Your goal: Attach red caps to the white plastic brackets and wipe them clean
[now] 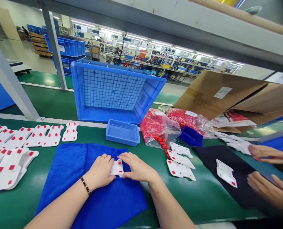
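Note:
A white plate with red pads (117,168) lies on the blue cloth (108,203), between my two hands. My left hand (101,170), with a beaded bracelet at the wrist, covers the plate's left end, its fingers bent over it. At the right end, my right hand (137,167) holds the plate's edge between thumb and fingers. Two red pads show on the near side of the plate and one near the top. Rows of similar white plates (53,136) with red pads lie at the left, some overlapping in a pile (7,167).
Behind the cloth stand a small blue tray (122,132) and a large tilted blue crate (112,90). Bags of red parts (155,127), more plates (180,170) and a dark blue bin (191,136) are to the right. Another person's hands (272,187) work over a black mat (227,156).

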Demonstrator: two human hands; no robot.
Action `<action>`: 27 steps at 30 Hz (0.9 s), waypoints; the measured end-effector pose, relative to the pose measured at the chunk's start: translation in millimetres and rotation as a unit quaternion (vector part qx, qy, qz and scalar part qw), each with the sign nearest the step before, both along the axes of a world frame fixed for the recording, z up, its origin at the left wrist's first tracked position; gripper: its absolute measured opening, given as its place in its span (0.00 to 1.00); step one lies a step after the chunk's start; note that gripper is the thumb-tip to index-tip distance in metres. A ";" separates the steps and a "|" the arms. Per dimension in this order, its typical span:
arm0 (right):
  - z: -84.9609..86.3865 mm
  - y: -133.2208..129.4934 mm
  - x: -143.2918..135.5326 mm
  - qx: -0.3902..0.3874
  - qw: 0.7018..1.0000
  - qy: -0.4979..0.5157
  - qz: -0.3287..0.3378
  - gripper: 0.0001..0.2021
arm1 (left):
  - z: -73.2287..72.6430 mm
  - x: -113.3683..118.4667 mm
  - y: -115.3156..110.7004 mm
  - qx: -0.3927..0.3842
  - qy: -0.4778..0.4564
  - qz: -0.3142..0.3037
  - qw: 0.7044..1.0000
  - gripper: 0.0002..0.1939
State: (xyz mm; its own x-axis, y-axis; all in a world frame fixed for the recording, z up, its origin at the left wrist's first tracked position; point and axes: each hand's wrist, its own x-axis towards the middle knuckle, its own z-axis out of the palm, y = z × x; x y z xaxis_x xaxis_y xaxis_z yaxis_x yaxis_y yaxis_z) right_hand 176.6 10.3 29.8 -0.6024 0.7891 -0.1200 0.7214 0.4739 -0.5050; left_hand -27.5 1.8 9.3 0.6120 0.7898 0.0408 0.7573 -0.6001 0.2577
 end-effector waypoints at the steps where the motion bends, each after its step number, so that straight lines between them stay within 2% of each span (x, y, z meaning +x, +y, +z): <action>1: -2.4 -0.3 -2.1 0.001 1.000 -0.014 0.002 0.33 | -0.7 0.7 0.0 0.000 0.006 -0.002 1.000 0.22; 6: -6.1 -5.8 -11.8 0.057 0.997 -0.058 -0.009 0.26 | -0.5 2.9 -0.7 0.000 0.007 -0.012 1.000 0.17; 12: -9.4 -8.6 -18.5 0.092 0.989 -0.112 -0.013 0.16 | -1.2 3.3 -0.3 -0.027 0.011 0.010 1.000 0.18; 27: -17.3 -6.3 -16.8 0.078 0.989 -0.126 0.023 0.19 | 1.0 15.3 0.2 -0.065 0.009 0.043 0.997 0.15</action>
State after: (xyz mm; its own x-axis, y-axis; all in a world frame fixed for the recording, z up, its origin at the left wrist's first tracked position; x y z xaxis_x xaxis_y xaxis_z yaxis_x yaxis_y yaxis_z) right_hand 159.8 4.0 12.5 -0.6051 0.7818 -0.1503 0.7904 0.5674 -0.2309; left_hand -12.2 2.0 10.3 0.5423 0.8369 -0.0746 0.8089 -0.4961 0.3155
